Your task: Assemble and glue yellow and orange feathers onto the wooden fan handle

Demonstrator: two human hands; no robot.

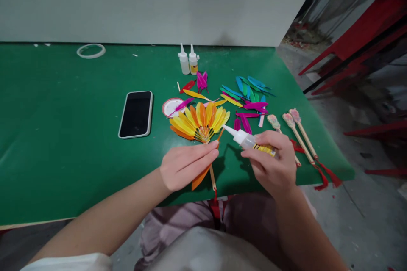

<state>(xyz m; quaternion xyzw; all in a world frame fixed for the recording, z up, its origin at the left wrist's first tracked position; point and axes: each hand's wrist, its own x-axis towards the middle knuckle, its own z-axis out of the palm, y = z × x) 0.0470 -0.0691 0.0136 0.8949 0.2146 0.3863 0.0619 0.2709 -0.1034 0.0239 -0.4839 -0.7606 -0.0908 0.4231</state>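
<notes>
My left hand (189,165) pinches an orange feather (201,178), whose thin tip points up to the right past my fingers. Just beyond it lies a fan of yellow and orange feathers (202,118), its wooden handle and red tassel reaching toward the table's front edge. My right hand (275,161) is wrapped round a glue bottle (249,140) with a yellow label. The bottle tilts left, its white nozzle close to the feather's thin end and the fan's right side; whether it touches cannot be made out.
Loose blue, green and magenta feathers (251,89) lie behind the bottle. Several tasselled wooden sticks (299,142) rest at right. Two glue bottles (184,62) stand at the back. A phone (136,114), a round white disc (170,105) and a tape ring (91,51) lie on the green table (79,135).
</notes>
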